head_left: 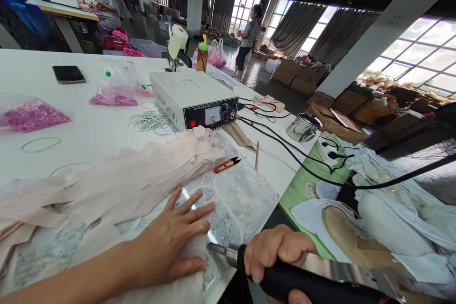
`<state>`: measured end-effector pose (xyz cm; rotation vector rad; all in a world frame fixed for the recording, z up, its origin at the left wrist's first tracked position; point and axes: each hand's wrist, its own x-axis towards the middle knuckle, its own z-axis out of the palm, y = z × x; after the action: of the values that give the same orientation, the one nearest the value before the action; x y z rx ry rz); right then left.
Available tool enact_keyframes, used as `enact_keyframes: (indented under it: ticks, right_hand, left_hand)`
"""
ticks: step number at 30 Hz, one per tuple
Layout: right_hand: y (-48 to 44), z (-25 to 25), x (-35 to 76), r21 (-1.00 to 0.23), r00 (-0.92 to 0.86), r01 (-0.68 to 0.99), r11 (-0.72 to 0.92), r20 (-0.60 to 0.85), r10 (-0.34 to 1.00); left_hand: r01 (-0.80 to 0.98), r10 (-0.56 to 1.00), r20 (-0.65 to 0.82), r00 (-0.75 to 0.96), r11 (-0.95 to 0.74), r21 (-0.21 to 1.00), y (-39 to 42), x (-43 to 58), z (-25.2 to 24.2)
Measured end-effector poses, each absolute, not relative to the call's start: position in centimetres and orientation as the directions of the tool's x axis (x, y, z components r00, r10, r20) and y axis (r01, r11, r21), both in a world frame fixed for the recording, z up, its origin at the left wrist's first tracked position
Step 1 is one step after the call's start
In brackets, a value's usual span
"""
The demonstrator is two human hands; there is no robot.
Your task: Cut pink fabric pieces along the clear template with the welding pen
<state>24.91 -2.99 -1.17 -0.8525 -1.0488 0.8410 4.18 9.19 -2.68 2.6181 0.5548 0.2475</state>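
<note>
My left hand [174,232] lies flat with fingers spread on pale pink fabric [124,180], over a clear patterned mat [245,194] near the table's front edge. My right hand [281,251] is wrapped round the black grip of an ultrasonic cutter [306,275]. Its metal tip points left, at the edge of the fabric just beside my left hand; whether it touches cannot be made out. Layered fabric strips with wavy edges stretch away to the left. Orange-handled thread snips [227,165] rest on the mat beyond my fingers.
A control box [194,97] with a meter stands behind the fabric, its black cable [285,140] looping right. Bags of pink bands [33,116], a phone [69,74] and a metal cup [304,127] are on the table. Fabric pieces [388,218] lie right. Two co-workers are further back.
</note>
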Motion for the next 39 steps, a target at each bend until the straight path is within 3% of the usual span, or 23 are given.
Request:
enact_keyframes:
  ticks: [5,14,20,39]
  right_hand:
    - [-2.0,0.3,23.1,-0.834,0.373,-0.208,0.511,0.416,0.83]
    - [-1.6,0.0,23.9,-0.823,0.311,-0.195,0.533,0.464,0.83]
    - [-1.4,-0.5,23.6,-0.799,0.292,-0.245,0.549,0.479,0.828]
    - [-0.8,-0.3,24.6,-0.811,0.258,-0.157,0.564,0.517,0.816]
  left_hand:
    - [0.333,0.398,0.045,0.916,-0.819,0.468,9.3,4.1,-2.4]
    - [0.39,0.481,0.136,0.866,-0.821,0.418,8.6,4.3,-3.2]
    - [0.346,0.435,0.139,0.89,-0.841,0.417,8.9,4.3,-3.4]
    - [0.405,0.494,0.136,0.859,-0.817,0.411,8.3,4.5,-3.5]
